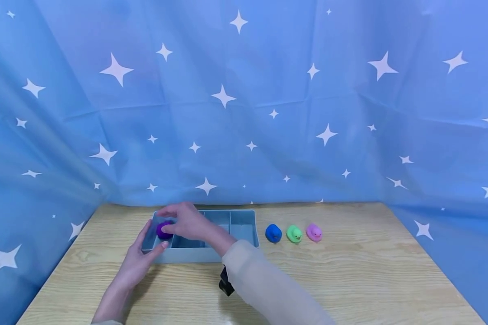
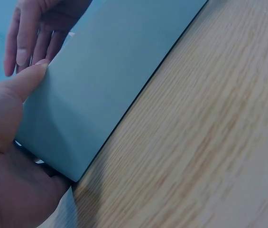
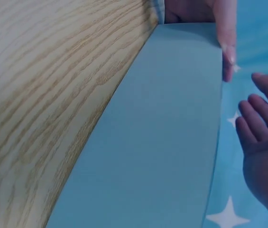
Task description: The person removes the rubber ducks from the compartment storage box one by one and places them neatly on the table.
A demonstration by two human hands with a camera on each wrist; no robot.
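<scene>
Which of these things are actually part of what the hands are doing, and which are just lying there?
In use:
- purple duck, held by the right hand over the tray's left end
- grey divided tray
- left hand, steadying the tray's left corner

Lying about:
- blue duck, green duck and pink duck, in a row on the wooden table, right of the tray
- starry blue backdrop

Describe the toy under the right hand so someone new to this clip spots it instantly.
On the wooden table sits a grey-blue divided tray. At its left end the right hand holds a small purple toy over the leftmost compartment. Unlike the blue, green and pink ducks lined up right of the tray, it is purple and in hand.
</scene>
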